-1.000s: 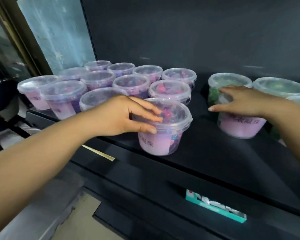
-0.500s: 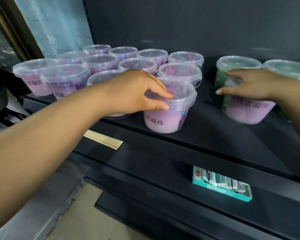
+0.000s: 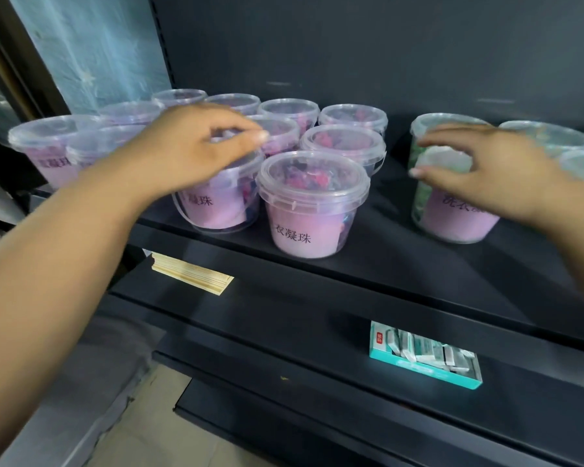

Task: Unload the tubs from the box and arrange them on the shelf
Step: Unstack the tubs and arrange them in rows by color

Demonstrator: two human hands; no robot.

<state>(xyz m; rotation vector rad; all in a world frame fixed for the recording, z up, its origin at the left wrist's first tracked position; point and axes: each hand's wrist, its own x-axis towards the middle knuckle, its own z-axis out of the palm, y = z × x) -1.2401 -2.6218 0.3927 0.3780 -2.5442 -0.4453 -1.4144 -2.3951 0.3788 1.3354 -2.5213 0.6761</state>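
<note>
On the left of the black shelf (image 3: 402, 264) stands a cluster of clear purple tubs (image 3: 48, 146). The left hand (image 3: 189, 153) hovers over one front tub (image 3: 216, 203), its fingers (image 3: 250, 136) curled loosely and released. Just beside it sits another purple tub (image 3: 312, 203) at the shelf's front edge. Further right, the blurred right hand (image 3: 486, 170) spreads open fingers over a purple-labelled tub (image 3: 452, 217), apparently not gripping it.

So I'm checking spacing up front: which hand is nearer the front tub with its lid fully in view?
Left. The left hand sits over the tub just left of that front tub; the right hand is farther right, over another tub.
</note>
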